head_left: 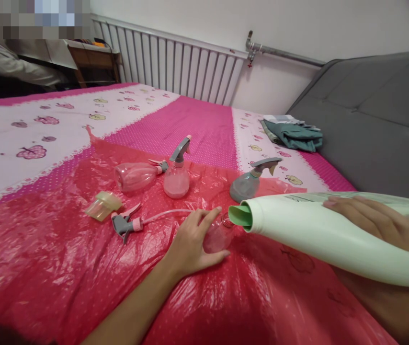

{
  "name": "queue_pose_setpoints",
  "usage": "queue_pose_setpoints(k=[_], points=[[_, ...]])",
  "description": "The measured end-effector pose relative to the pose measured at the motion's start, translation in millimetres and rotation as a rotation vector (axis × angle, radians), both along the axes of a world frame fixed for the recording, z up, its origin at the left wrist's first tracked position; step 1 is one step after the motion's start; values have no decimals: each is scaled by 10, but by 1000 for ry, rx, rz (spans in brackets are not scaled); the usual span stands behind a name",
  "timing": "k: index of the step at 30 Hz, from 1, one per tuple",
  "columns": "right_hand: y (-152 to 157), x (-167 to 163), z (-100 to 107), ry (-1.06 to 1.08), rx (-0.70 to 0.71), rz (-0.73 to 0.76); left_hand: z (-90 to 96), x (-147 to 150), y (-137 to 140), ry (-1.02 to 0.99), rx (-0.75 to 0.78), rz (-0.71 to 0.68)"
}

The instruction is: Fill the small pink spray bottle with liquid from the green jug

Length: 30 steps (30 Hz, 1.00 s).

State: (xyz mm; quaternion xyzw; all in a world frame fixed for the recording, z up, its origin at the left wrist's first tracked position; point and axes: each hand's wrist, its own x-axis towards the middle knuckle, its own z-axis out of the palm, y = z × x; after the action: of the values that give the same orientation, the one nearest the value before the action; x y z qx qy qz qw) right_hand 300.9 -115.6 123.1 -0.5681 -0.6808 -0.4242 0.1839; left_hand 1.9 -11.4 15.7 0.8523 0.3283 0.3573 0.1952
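Bed with a pink patterned sheet [197,120], white radiator [176,64] on the far wall, grey headboard [377,120] at right; a red plastic sheet [46,249] covers the near half, likely laid there to catch drips; left hand [193,244] wrapped around a small clear pink bottle [219,235] near centre, cap off, fingers closed on its body, seemingly to steady it upright-ish on the soft surface; right hand [377,223] grips a large white jug [319,230] tipped nearly flat, its green spout [240,215] just beside the small bottle's open neck, lined up as for pouring; no liquid visible; loose trigger sprayer head [127,225] with its tube lies left of the hand, apparently taken off to clear the neck; farther off one pink spray bottle [177,172] stands, another pink bottle [136,175] lies on its side, a grey spray bottle [253,179] leans at right; yellowish cap [103,205] at left; folded clothes [292,134] far right; another person's sleeve [6,60] far left.
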Motion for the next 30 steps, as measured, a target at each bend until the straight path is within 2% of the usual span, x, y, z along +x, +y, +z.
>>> queue_pose_setpoints(k=[2, 11, 17, 21, 30], points=[[-8, 6, -7, -2, 46, 23, 0, 0, -1, -1, 5, 2], [-1, -2, 14, -49, 27, 41, -23, 1, 7, 0, 20, 2], [-25, -55, 21, 48, -12, -47, -20, 4, 6, 0, 9, -1], [-15, 4, -14, 11, 39, 42, -10, 2, 3, 0, 3, -4], [18, -3, 10, -34, 40, 52, 5, -2, -8, 5, -14, 2]])
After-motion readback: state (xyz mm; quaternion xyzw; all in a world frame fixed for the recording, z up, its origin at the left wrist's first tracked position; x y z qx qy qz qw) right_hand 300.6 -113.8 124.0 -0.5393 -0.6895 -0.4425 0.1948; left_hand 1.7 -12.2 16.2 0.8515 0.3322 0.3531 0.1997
